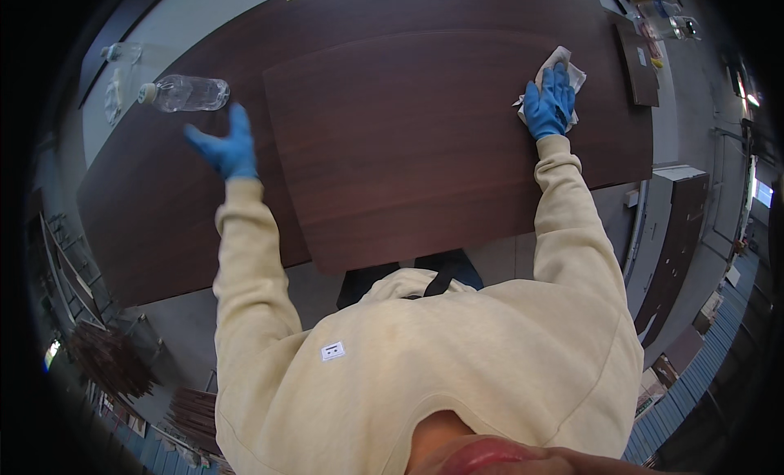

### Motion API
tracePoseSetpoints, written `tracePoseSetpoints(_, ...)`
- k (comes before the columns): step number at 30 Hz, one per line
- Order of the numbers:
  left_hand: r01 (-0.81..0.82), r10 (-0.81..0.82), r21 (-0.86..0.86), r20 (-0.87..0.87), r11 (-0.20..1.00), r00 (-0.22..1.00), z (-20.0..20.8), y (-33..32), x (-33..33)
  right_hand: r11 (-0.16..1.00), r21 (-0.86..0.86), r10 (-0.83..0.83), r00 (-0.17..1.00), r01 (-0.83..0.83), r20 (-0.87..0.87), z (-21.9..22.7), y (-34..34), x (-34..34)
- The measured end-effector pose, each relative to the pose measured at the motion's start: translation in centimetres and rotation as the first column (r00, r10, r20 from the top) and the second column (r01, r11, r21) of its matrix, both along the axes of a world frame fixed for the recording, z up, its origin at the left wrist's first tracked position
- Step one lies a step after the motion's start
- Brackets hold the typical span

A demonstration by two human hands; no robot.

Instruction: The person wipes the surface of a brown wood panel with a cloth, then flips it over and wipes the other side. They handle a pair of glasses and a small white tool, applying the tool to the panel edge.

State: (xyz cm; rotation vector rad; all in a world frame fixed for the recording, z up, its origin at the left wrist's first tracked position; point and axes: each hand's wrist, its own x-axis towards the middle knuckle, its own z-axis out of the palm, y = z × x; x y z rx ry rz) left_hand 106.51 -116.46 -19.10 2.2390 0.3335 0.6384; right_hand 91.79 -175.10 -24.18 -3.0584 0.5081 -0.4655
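Note:
My left hand (224, 145), in a blue glove, is held above the dark brown wooden board with thumb and fingers spread and nothing in it. Just beyond it a clear plastic bottle (189, 93) with a pale cap lies on its side, apart from the fingers. My right hand (548, 102), gloved in blue too, lies flat with outstretched fingers on a crumpled whitish cloth (576, 76). That cloth rests on a smaller curved brown panel (408, 148), toward its far right. The panel sits over the larger brown board (155, 205).
Another clear bottle (122, 52) is at the far left. A narrow brown piece (637, 62) lies at the board's right end, with more bottles (670, 26) behind it. White-and-brown panels (674, 230) stand at the right. Stacked brown strips (110, 356) are at the lower left.

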Motion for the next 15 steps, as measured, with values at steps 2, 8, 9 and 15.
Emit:
tracePoseSetpoints(2, 0.355, -0.359, 0.308, -0.047, 0.883, 0.932, 0.1, -1.9, -9.6, 1.0, 0.002, -0.021, 0.999, 0.021, -0.028, 0.4, -0.1, -0.5)
tracePoseSetpoints(8, 0.622, -0.446, 0.486, -0.437, 0.614, 0.781, -0.6, -5.3, -22.3, 0.989, 0.119, -0.072, 0.984, 0.092, -0.165, 2.0, 5.9, 3.5)
tracePoseSetpoints(9, 0.623, -0.461, 0.483, -0.42, 0.616, 0.782, -0.4, -5.6, -22.0, 0.978, 0.192, 0.114, 0.983, -0.085, -0.144, 0.9, 7.4, 4.9)
tracePoseSetpoints(15, 0.643, -0.457, 0.456, -0.458, 0.615, 0.763, 0.0, -5.7, -21.4, 0.652, 0.005, 0.755, 0.65, -0.758, 0.086, 5.7, 36.6, 10.7)
